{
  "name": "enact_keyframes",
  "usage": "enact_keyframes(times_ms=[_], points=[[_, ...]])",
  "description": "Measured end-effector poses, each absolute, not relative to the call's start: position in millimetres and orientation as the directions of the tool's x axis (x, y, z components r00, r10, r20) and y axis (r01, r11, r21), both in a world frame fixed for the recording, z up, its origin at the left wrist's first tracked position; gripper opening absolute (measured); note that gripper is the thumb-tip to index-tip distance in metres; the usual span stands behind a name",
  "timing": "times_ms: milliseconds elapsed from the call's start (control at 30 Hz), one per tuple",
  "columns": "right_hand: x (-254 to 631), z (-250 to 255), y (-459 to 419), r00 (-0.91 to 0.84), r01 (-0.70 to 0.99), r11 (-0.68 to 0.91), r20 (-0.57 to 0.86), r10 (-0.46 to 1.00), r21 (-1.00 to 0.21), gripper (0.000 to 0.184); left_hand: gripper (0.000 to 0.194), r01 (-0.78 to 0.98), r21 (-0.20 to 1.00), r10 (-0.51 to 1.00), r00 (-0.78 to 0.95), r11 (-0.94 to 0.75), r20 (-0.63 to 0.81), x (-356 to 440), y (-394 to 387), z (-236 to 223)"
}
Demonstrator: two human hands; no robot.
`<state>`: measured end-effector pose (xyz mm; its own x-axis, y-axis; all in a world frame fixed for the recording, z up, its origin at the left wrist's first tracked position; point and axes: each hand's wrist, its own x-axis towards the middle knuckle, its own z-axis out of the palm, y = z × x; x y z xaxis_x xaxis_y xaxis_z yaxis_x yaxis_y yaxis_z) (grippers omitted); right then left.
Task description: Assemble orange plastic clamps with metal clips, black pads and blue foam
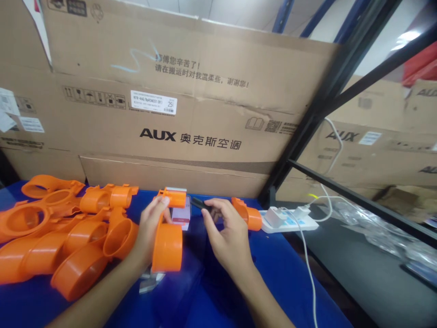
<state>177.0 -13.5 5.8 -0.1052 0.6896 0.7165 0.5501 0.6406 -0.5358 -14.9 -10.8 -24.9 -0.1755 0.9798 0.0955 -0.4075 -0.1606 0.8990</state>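
Observation:
My left hand (149,228) is closed on an orange plastic ring part (167,248), which has a wide ring at its lower end and a smaller tube at its top. Between the thumb and fingers of my right hand (230,239) is a slim black tool (199,203), whose kind I cannot make out. Its tip points left at the small tube, with a narrow gap between them. Behind the held part lies a phone-like object (186,213), partly covered. Another orange part (252,217) rests just beyond my right hand.
Many similar orange parts (44,250) are heaped at the left of the blue tabletop (273,278). A white power strip (290,221) with plugs and cables lies on the right, near a black metal frame (297,132). Large cardboard boxes (205,105) stand behind.

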Motion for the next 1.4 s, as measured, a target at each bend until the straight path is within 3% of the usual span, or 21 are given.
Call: enact_keyframes(times_ms=[100, 200, 500, 700, 767, 900, 1033, 1167, 1400], points=[[176.5, 9.2, -15.4, -0.068, 0.474, 0.697, 0.767, 0.638, -0.537, 0.014, 0.04, -0.261, 0.936, 0.964, -0.182, -0.236, 0.192, -7.1, -14.7, -25.3], [173.7, 9.3, -18.5, -0.112, 0.434, 0.742, 0.787, 0.607, -0.511, 0.016, 0.03, -0.262, 0.95, 0.985, -0.078, -0.172, 0.156, 0.6, -20.0, -25.4], [173.7, 4.9, -16.2, -0.22, 0.406, 0.781, 0.778, 0.588, -0.476, 0.021, 0.038, -0.27, 0.952, 0.989, 0.001, -0.141, 0.147, 7.4, -23.2, -24.5], [176.2, 11.1, -21.2, -0.385, 0.3, 0.799, 0.7, 0.601, -0.52, 0.031, 0.039, -0.354, 0.935, 0.998, 0.06, -0.003, 0.026, 4.3, -15.9, -33.6], [183.7, 12.9, -16.9, -0.341, 0.285, 0.767, 0.687, 0.642, -0.575, 0.031, 0.043, -0.355, 0.934, 0.999, 0.036, 0.036, -0.024, 2.7, -15.3, -32.0], [214.7, 12.2, 7.1, 0.0, 0.457, 0.555, 0.624, 0.781, -0.695, 0.031, 0.048, -0.399, 0.914, 0.997, 0.018, 0.073, -0.072, -2.1, -13.4, -27.8], [248.5, 7.7, 31.7, 0.028, 0.817, 0.21, 0.4, 0.916, -0.537, 0.026, 0.049, -0.47, 0.875, 0.993, 0.037, 0.114, -0.109, -4.8, -13.4, -26.4], [258.6, -0.5, 40.9, -0.024, 0.86, 0.163, 0.282, 0.959, -0.483, 0.021, 0.048, -0.485, 0.867, 0.994, 0.043, 0.109, -0.1, -3.7, -15.4, -23.7], [255.1, -11.6, 41.7, -0.132, 0.873, 0.192, 0.161, 0.978, -0.448, 0.038, 0.04, -0.4, 0.915, 0.998, 0.027, 0.058, -0.051, -6.6, -10.3, -25.3]])
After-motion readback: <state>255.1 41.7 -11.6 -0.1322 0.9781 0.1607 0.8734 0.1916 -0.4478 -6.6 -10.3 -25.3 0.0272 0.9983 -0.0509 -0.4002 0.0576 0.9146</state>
